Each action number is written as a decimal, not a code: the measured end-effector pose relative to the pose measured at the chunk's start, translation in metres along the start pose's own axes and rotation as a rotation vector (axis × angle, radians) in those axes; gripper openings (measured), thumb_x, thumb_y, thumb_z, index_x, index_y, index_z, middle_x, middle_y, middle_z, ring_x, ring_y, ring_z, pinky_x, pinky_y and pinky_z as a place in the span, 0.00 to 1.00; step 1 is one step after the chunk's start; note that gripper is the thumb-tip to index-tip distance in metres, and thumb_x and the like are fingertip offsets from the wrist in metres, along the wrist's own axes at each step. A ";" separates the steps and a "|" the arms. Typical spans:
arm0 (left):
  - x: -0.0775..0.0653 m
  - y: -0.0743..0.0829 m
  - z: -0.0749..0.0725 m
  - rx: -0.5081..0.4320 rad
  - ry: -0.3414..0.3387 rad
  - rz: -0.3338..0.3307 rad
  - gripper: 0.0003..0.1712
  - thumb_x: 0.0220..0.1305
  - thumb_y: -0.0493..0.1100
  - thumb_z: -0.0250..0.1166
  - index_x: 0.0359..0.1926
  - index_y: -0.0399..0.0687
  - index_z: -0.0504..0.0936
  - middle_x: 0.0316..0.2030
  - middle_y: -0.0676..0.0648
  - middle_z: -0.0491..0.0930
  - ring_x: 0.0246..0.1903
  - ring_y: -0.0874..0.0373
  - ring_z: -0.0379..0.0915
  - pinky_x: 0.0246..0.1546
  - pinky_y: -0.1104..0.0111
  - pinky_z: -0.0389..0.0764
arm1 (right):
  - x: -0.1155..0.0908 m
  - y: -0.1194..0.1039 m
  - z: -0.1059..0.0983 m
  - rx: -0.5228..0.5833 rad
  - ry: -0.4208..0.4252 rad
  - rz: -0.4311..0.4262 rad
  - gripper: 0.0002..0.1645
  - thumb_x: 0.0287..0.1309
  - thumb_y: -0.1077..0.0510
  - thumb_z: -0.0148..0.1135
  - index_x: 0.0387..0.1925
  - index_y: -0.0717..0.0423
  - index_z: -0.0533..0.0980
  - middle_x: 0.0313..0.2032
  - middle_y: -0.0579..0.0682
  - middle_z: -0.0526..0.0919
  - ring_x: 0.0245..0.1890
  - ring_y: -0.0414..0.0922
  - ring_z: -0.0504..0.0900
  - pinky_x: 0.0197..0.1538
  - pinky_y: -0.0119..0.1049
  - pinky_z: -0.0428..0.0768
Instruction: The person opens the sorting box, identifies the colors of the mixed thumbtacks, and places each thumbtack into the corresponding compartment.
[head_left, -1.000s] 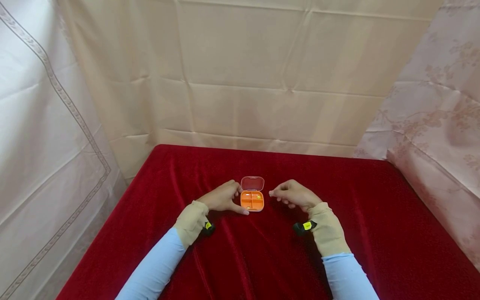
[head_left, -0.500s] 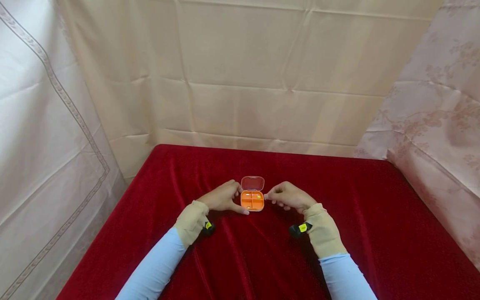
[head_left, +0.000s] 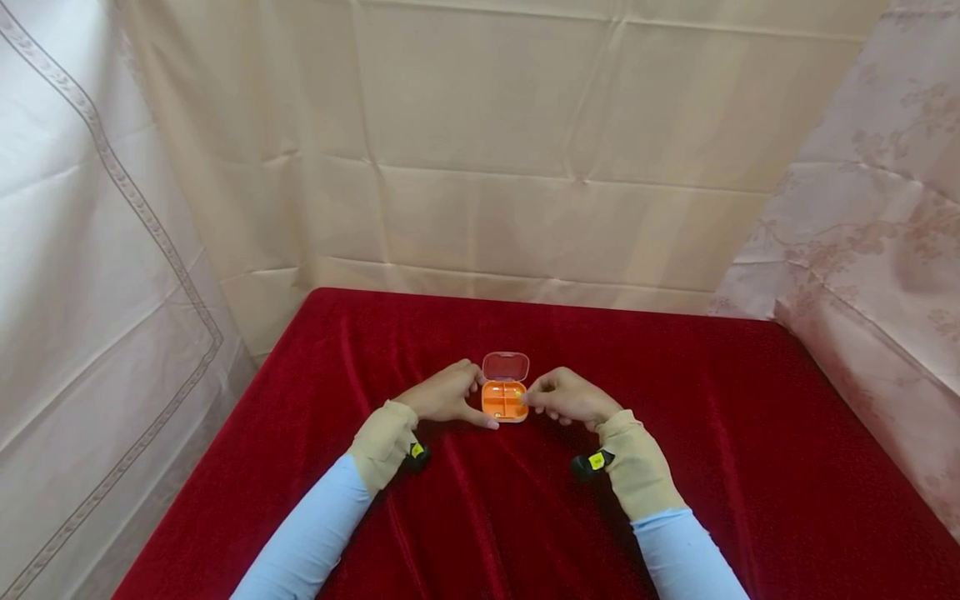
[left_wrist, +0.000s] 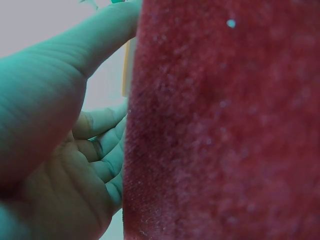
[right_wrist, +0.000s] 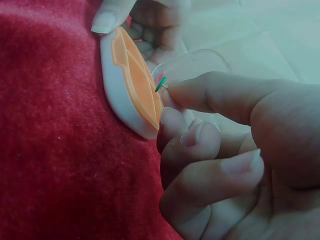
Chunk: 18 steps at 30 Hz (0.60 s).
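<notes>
A small orange pill box [head_left: 492, 402] with divided compartments and a white outer shell lies on the red cloth, its clear lid [head_left: 506, 367] raised at the back. My left hand [head_left: 446, 395] holds the box from its left side, thumb at the near corner and fingers by the hinge end. Between thumb and forefinger my right hand [head_left: 573, 397] pinches a thumbtack [right_wrist: 160, 84] with a flat green head and a short metal pin, right at the box's right rim. The other right fingers are curled. Small yellowish bits show in the back right and front left compartments.
Red velvet cloth [head_left: 390, 517] covers the table, with long folds running toward the front. A cream curtain [head_left: 465, 125] hangs behind the back edge, and patterned curtains stand at the left [head_left: 90, 292] and right [head_left: 885, 208].
My right hand has moved left with the thumbtack, from a short gap beside the pill box to over its right rim. The left hand and the box have stayed in place.
</notes>
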<state>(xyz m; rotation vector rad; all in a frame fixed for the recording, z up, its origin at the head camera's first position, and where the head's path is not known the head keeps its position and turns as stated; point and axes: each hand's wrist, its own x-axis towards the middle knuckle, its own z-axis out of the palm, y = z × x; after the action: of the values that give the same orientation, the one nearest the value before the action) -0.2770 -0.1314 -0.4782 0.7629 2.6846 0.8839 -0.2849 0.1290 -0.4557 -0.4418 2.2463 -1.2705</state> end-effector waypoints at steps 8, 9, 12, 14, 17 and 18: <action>0.001 -0.002 0.001 0.001 -0.006 -0.021 0.39 0.52 0.60 0.81 0.54 0.40 0.77 0.43 0.50 0.72 0.42 0.58 0.69 0.45 0.66 0.75 | 0.001 -0.002 0.003 -0.008 0.018 0.004 0.11 0.69 0.57 0.65 0.36 0.62 0.83 0.24 0.47 0.76 0.17 0.38 0.67 0.18 0.29 0.66; 0.001 -0.003 0.001 0.003 -0.006 -0.021 0.39 0.52 0.60 0.81 0.54 0.40 0.77 0.43 0.50 0.72 0.42 0.58 0.69 0.45 0.66 0.75 | 0.002 -0.002 0.003 -0.007 0.021 0.007 0.10 0.69 0.57 0.65 0.36 0.62 0.83 0.23 0.47 0.76 0.17 0.38 0.67 0.18 0.29 0.66; 0.002 -0.003 0.002 0.009 -0.007 -0.020 0.39 0.52 0.61 0.81 0.54 0.40 0.77 0.43 0.50 0.72 0.42 0.58 0.69 0.45 0.67 0.75 | 0.002 -0.002 0.004 -0.007 0.026 0.015 0.10 0.69 0.57 0.65 0.36 0.62 0.83 0.23 0.47 0.76 0.17 0.38 0.67 0.18 0.29 0.66; 0.002 -0.004 0.002 0.013 -0.007 -0.017 0.39 0.52 0.61 0.81 0.54 0.40 0.77 0.43 0.50 0.72 0.42 0.58 0.69 0.45 0.67 0.75 | 0.002 -0.002 0.005 -0.007 0.029 0.020 0.09 0.68 0.58 0.65 0.36 0.62 0.83 0.23 0.47 0.76 0.17 0.38 0.67 0.18 0.29 0.65; 0.002 -0.004 0.002 0.014 -0.008 -0.018 0.39 0.52 0.61 0.81 0.54 0.41 0.77 0.43 0.50 0.72 0.42 0.58 0.69 0.45 0.67 0.75 | 0.002 -0.003 0.006 -0.016 0.034 0.025 0.09 0.68 0.58 0.65 0.36 0.61 0.83 0.24 0.47 0.76 0.17 0.38 0.67 0.18 0.29 0.65; 0.002 -0.004 0.002 0.014 -0.008 -0.019 0.39 0.52 0.61 0.81 0.54 0.41 0.77 0.43 0.50 0.72 0.42 0.58 0.69 0.44 0.67 0.75 | 0.002 -0.004 0.007 -0.019 0.036 0.026 0.09 0.68 0.58 0.65 0.36 0.61 0.83 0.24 0.47 0.76 0.17 0.38 0.67 0.18 0.29 0.65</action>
<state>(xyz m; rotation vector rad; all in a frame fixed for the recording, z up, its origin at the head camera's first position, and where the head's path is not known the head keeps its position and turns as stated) -0.2798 -0.1315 -0.4822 0.7414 2.6894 0.8561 -0.2828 0.1214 -0.4559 -0.3981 2.2883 -1.2543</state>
